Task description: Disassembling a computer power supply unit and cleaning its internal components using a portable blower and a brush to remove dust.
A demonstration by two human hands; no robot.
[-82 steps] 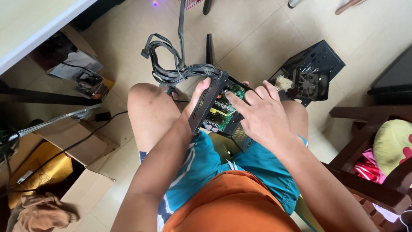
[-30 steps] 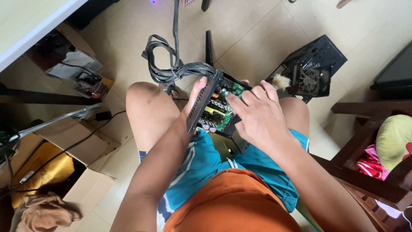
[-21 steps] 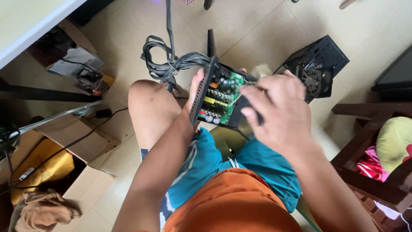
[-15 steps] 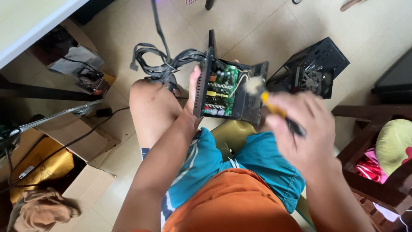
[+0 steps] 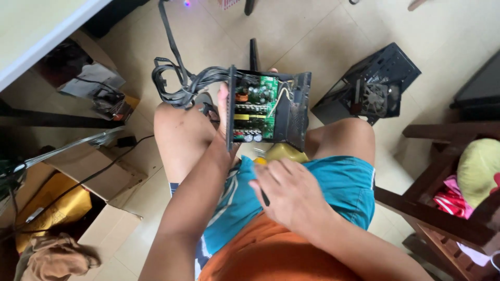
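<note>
The left hand gripped an open black metal power supply box, its green circuit board exposed, above the knees. The right hand curled loosely around a thin tool. Tangled black cables trailed floorward; a black fan cover lay nearby.

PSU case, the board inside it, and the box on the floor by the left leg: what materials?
Power supply case: looks like thin sheet metal, dark matt finish, with a perforated wall and folded edges. Circuit board: green laminate, likely fibreglass, carrying capacitors and coils. Cardboard box: plain brown cardboard, open flaps, dull surface. The left hand steadies the case; the right hand holds a dark thin tool, material unclear.
</note>
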